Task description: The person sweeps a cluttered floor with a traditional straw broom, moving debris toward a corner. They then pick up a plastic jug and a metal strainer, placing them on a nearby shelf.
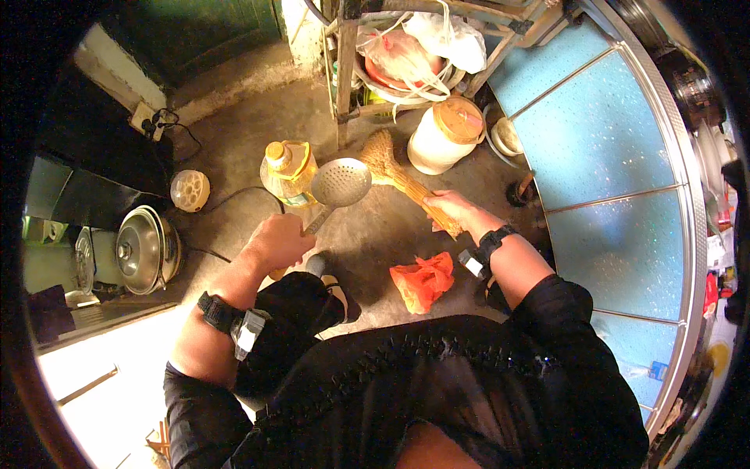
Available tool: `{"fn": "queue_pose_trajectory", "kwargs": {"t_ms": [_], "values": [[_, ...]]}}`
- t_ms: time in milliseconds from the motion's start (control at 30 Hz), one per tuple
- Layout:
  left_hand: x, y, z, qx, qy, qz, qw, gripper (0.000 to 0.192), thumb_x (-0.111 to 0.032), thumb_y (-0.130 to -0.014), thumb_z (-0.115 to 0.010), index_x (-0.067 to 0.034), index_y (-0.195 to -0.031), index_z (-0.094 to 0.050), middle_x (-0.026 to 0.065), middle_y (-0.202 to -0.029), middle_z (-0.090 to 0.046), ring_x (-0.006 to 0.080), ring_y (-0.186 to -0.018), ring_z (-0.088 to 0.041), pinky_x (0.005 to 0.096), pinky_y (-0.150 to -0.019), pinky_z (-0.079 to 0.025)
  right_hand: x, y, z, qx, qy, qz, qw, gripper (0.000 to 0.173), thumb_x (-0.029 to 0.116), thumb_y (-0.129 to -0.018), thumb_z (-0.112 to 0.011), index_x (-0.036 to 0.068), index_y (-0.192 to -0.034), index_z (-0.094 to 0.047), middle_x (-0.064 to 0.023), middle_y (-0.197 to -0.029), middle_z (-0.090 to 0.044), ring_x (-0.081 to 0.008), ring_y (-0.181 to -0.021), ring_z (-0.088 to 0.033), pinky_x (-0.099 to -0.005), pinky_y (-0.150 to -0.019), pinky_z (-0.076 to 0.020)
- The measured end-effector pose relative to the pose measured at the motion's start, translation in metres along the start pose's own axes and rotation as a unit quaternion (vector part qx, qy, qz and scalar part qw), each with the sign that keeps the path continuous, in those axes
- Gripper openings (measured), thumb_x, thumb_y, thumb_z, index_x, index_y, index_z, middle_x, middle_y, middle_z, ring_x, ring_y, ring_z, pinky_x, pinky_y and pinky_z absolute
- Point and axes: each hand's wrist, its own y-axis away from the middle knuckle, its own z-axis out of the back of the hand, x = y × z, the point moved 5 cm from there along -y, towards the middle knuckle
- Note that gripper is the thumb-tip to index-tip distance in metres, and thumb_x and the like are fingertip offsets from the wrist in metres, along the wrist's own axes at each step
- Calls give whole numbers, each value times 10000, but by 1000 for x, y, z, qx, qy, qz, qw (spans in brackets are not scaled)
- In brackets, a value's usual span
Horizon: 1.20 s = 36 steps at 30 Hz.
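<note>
My left hand (284, 241) is closed around the handle of a perforated metal skimmer (341, 183), whose round bowl points away from me beside a large oil bottle (288, 174) with a yellow cap. In my right hand (450, 210) is a short straw brush (404, 182), gripped by its bound handle, its flared bristles towards the skimmer's bowl. The bowl and the bristles are close together; whether they touch I cannot tell. On the floor between my arms lies a crumpled red plastic bag (423, 282).
A white bucket with an orange-brown lid (448, 135) stands beyond my right hand, near a rack (347, 70) holding basins and bags. Blue glazed cabinet panels (609, 140) run along the right. At left are a lidded metal pot (140, 249), a round egg cooker (190, 191) and cables.
</note>
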Motion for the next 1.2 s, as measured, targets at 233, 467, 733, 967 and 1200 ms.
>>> {"fn": "queue_pose_trajectory", "kwargs": {"t_ms": [233, 467, 733, 967, 1200], "values": [[7, -2, -2, -6, -10, -27, 1000, 347, -284, -833, -553, 5, -734, -718, 111, -658, -717, 236, -682, -735, 389, -734, -580, -64, 50, -9, -26, -165, -72, 983, 331, 341, -968, -657, 49, -1121, -623, -136, -873, -664, -243, -684, -658, -359, -560, -563], [6, -5, -2, -1, -9, -56, 998, 381, -281, -880, -570, 31, -696, -689, 135, -677, -729, 202, -588, -723, 343, -621, -597, -109, 138, 28, -28, -129, -112, 985, 374, 345, -976, -623, 9, -1141, -627, -157, -900, -692, -256, -669, -667, -375, -569, -568], [-14, -1, 12, -61, -57, -102, 991, 415, -312, -879, -556, 38, -706, -698, 139, -660, -718, 236, -613, -727, 370, -657, -599, -117, 215, 37, -39, -90, -119, 988, 400, 364, -1007, -568, 8, -1184, -610, -141, -909, -696, -213, -660, -657, -361, -550, -545], [-19, 3, 27, -115, -51, -76, 989, 413, -323, -882, -555, 20, -712, -711, 131, -659, -716, 226, -621, -727, 372, -665, -591, -49, 208, 8, -23, 136, -17, 990, 389, 334, -1001, -590, 50, -1266, -603, -91, -867, -664, -182, -624, -637, -331, -549, -537], [-4, 0, 26, -87, -46, -26, 995, 364, -327, -830, -586, 0, -726, -707, 101, -628, -702, 237, -677, -731, 389, -722, -574, 12, 103, -20, -37, 265, 85, 960, 361, 351, -965, -643, 34, -1135, -667, -128, -803, -689, -222, -621, -689, -389, -548, -559]]}}
